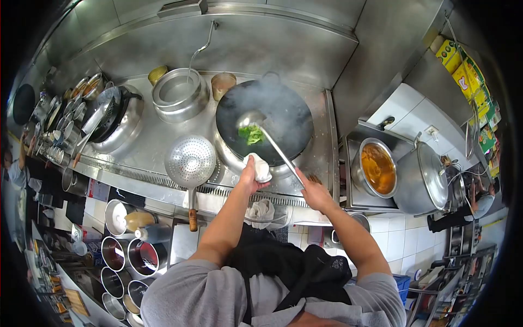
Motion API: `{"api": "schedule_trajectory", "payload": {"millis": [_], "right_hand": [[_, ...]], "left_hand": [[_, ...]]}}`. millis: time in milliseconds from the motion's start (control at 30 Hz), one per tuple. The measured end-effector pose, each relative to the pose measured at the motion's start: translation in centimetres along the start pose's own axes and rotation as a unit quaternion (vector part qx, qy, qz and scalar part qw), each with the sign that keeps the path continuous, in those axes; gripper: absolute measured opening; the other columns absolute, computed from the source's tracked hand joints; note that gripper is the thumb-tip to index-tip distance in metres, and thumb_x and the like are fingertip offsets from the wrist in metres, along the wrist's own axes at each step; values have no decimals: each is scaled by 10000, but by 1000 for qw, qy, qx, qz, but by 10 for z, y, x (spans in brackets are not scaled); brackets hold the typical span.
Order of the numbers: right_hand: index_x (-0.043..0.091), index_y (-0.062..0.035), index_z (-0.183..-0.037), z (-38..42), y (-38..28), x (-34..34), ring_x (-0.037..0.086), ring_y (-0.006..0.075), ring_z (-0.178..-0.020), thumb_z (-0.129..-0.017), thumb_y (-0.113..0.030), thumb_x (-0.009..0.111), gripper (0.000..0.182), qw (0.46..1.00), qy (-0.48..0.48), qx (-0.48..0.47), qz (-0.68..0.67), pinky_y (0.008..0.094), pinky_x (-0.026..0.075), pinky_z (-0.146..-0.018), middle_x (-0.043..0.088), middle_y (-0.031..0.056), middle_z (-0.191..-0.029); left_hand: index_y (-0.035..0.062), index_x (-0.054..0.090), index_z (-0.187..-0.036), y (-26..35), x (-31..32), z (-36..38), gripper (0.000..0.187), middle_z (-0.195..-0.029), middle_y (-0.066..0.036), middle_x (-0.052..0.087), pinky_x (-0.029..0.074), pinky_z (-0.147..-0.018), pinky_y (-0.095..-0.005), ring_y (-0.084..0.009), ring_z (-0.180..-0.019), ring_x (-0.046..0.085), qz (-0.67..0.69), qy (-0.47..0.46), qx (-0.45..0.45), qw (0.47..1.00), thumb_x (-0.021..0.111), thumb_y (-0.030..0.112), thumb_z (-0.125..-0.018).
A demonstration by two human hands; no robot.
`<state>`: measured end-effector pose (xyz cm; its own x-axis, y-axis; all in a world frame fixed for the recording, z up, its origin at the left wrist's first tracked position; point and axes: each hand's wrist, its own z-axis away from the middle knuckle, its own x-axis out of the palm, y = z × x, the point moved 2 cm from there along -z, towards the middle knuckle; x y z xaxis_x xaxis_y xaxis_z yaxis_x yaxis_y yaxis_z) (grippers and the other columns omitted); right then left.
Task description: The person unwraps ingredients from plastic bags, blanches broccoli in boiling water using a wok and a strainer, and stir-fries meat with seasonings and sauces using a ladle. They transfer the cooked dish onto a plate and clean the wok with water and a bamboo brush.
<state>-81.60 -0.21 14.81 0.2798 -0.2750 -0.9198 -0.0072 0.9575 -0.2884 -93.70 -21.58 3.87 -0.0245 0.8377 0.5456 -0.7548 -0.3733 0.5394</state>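
Both hands working a steaming wok at the stove.

Left hand (249, 175) is closing tight around a white cloth (260, 167) wrapped on the near rim of the black wok (283, 117), which is sitting just beyond its knuckles. Right hand (315, 192) is gripping the handle end of a long ladle (271, 143), fingers fully curled; the shaft is running up and away to the left, bowl sitting inside the wok beside green vegetables (251, 134). A perforated strainer (190, 161) is lying just left of the left hand, a steel pot (178, 94) further beyond it. A pot of orange broth (377, 168) is standing right of the right hand, near it.
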Motion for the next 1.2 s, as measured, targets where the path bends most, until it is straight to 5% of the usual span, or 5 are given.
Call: {"api": "schedule_trajectory", "payload": {"millis": [167,467,767,1033,1200], "right_hand": [[106,-282,-1555,51,53,1,655,425,-796,-890,-108,533,809,998,-6,23,57,531,503,-750,657,278,-865],[250,-288,-1543,165,52,-81,689,274,-843,-846,-58,614,818,972,-152,86,-154,365,534,-792,630,192,-1263],[142,-395,-1540,52,0,-34,676,414,-865,-846,-25,452,845,994,9,92,58,509,517,-812,672,269,-988],[263,-182,-1536,122,29,-105,605,370,-1124,-867,-141,562,735,982,-114,-17,-150,382,480,-934,583,230,-1301],[165,-336,-1551,96,22,-119,643,391,-1017,-880,-156,551,795,984,-169,45,-41,435,494,-930,621,278,-1170]], "left_hand": [[158,603,-1045,13,-16,-63,286,-930,-75,649,534,-640,-451,-265,-845,640,-14,78,-27,997,683,369,-870],[122,594,-1004,-13,31,84,151,-825,-57,625,444,-497,-412,-239,-665,620,56,58,72,994,515,234,-942],[100,540,-1167,-90,-52,50,308,-982,-77,610,551,-657,-374,-192,-798,629,9,30,168,985,572,29,-869],[176,577,-1059,5,0,53,164,-801,-40,641,463,-470,-370,-198,-622,612,2,27,70,997,504,287,-963],[135,607,-1040,9,4,39,230,-839,-51,652,447,-476,-384,-206,-673,626,7,14,78,997,566,333,-930]]}}
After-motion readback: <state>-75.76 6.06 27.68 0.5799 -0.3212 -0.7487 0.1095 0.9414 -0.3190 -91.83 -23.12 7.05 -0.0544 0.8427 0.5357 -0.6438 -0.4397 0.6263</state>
